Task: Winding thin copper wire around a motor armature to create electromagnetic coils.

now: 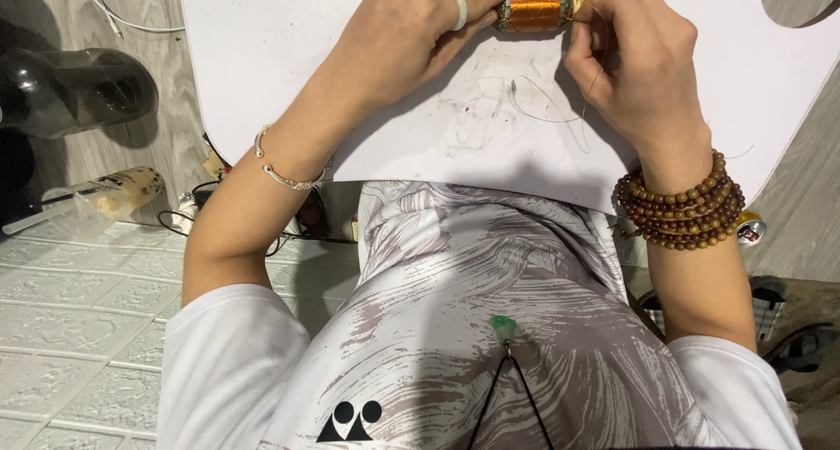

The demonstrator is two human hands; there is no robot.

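Observation:
A small coil of copper-coloured wire lies at the far edge of a white table. My left hand, with a pale ring and a silver bracelet on the wrist, grips the coil's left end with its fingertips. My right hand, with strings of brown wooden beads around the wrist, pinches the coil's right end. A thin loose wire curls over the table just below the coil, running up to my right fingers.
Black shoes stand on the floor at the left. A plastic cup with a straw lies beside cables. A drink can sits at the right under the table edge. A green pendant hangs at my chest.

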